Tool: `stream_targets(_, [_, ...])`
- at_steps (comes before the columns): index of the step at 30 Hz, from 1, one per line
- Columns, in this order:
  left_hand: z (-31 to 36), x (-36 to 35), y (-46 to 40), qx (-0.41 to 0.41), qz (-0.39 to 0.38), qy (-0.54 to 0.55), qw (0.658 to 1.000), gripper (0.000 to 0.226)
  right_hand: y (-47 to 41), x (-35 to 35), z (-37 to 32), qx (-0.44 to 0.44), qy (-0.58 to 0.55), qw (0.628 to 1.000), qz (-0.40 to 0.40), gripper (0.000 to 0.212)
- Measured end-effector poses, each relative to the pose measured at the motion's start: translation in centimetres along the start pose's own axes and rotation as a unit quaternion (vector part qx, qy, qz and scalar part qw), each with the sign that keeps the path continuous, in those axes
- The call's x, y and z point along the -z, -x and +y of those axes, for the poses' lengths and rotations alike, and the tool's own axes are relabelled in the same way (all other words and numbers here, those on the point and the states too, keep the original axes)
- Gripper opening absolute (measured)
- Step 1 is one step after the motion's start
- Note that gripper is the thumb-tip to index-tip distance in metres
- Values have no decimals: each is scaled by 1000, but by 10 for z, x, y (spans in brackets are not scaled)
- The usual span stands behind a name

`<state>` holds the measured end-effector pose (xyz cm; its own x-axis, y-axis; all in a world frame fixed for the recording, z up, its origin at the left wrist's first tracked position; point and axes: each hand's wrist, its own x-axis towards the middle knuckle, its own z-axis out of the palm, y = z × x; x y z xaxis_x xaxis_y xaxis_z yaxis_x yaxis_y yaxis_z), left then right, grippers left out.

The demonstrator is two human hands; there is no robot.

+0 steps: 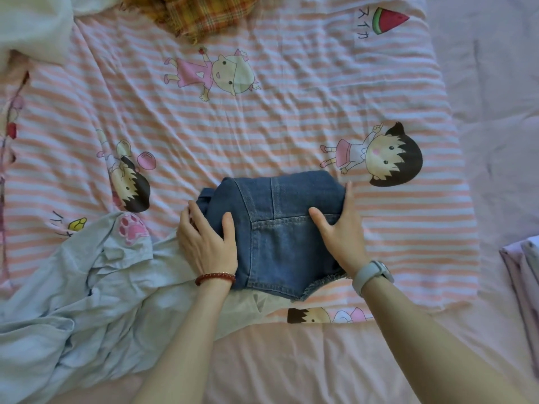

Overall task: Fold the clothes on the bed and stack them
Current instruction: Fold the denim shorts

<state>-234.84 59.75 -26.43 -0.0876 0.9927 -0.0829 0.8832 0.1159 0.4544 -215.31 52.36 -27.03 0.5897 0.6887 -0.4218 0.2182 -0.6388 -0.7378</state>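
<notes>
A folded pair of blue denim shorts [277, 223] lies on the pink-striped cartoon sheet [262, 118] in the lower middle of the bed. My left hand [205, 237] holds the shorts' left edge, fingers curled round the fold and thumb on top. My right hand [342, 228] rests against the right edge, fingers straight along the side and thumb spread on the denim. A crumpled light blue garment [87, 293] with a pink paw print lies to the left, partly under my left forearm.
A yellow plaid garment [201, 13] lies at the top edge. White cloth [32, 27] bunches at the top left. Folded lilac fabric [522, 272] sits at the right edge on the plain lilac bedding [495, 112].
</notes>
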Motion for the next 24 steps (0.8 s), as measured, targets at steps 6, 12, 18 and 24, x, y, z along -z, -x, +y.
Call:
stream_targets(6, [-6,-1,-9,85,-96,55,990,59,0,6,-3,-28,-4,997,-69,74])
stream_targets(12, [-20,7,-33,153,-219,250,931,51,10,16,-7,-37,-100,988,-112,65])
stream_targets(18, [-19,29,-17,194,-274,405,851,36,46,35,-10,-7,-135,988,-76,40])
stream_targets(24, [-1,69,52,159,-284,382,865,37,123,79,7,-43,-170,984,-26,34])
